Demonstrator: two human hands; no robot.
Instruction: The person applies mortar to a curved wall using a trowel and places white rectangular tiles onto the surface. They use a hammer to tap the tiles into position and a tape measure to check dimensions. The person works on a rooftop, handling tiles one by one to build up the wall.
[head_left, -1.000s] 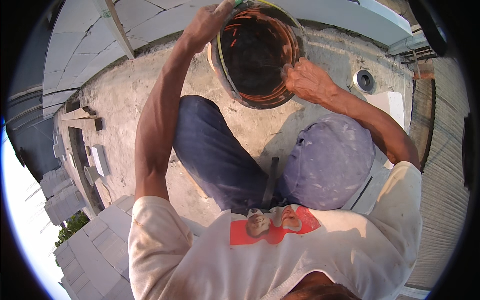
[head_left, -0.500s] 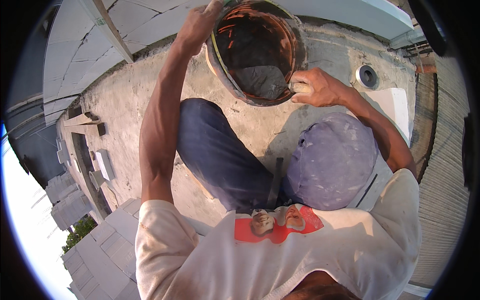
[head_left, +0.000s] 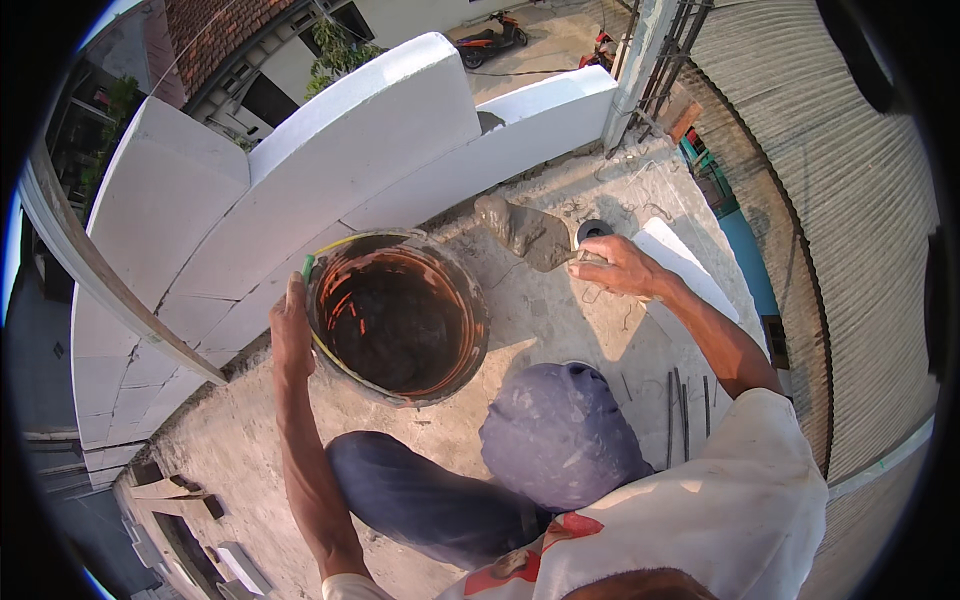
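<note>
A large round bucket [head_left: 474, 325], orange inside and smeared with grey, holds wet mortar [head_left: 400, 330] in front of my knees. My left hand [head_left: 291, 325] is closed on the bucket's handle [head_left: 308, 266], at its green grip on the left rim. To the right of the bucket, my right hand [head_left: 618, 268] grips a trowel, its handle mostly hidden by my fingers. A wet lump of mortar [head_left: 515, 225] lies on the trowel blade [head_left: 548, 245], above the concrete floor.
Beyond the bucket runs a low wall of white blocks [head_left: 330, 150]. A pole [head_left: 120, 290] leans at left. A grey ring-shaped roll [head_left: 594, 231] and a white slab [head_left: 685, 255] lie near my right hand. Dark rods [head_left: 684, 410] lie by my knee; corrugated roofing [head_left: 840, 200] rises at right.
My right hand has brought the trowel out of the bucket to the right, loaded with mortar. My view has swung up toward the wall. My left hand stays at the bucket's rim.
</note>
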